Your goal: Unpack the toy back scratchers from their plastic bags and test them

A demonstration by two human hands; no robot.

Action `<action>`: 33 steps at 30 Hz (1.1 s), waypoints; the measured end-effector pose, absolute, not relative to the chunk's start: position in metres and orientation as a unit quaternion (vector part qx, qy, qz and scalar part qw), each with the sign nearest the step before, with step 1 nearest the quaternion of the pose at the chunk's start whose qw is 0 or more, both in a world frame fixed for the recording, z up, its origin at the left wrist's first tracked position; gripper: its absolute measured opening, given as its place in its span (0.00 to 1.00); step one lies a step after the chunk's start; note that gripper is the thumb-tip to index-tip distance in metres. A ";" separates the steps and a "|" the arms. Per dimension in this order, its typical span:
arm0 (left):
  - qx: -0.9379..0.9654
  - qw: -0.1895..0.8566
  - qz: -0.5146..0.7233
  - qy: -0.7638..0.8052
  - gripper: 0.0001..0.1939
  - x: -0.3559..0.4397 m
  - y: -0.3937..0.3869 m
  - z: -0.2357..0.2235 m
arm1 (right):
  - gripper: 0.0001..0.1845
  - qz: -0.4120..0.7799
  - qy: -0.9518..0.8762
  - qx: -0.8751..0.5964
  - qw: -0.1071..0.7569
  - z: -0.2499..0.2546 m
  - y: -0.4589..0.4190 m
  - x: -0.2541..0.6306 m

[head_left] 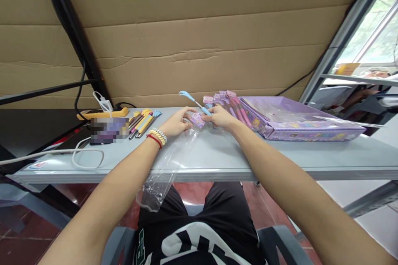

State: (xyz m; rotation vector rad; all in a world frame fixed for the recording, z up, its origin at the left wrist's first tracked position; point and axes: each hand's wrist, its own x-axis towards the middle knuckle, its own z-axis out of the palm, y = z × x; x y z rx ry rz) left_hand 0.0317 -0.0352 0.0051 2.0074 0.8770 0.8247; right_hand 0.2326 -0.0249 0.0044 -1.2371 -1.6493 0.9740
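Observation:
My right hand (219, 116) is closed round the blue handle of a small telescopic back scratcher (187, 95), whose thin metal rod and curved blue claw point up and left. In my left hand (178, 121), fingers pinch the purple printed header of a clear plastic bag (164, 165). The bag looks flat and hangs down over the table's front edge. The two hands are close together above the table, with the header between them. Just right of my right hand, several packaged pink and purple back scratchers (238, 109) lean on a purple box.
The purple display box (314, 132) with clear film lies at right on the grey table (217, 157). Several loose back scratchers (144, 124) lie at left, near a yellow power strip (107, 113), a blurred purple item (108, 130) and a white cable (88, 167). Cardboard (199, 49) stands behind.

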 end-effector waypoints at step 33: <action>0.677 0.046 0.291 0.675 0.09 -0.009 -0.002 -0.002 | 0.12 0.228 -0.680 -0.544 0.436 0.013 -0.030 0.232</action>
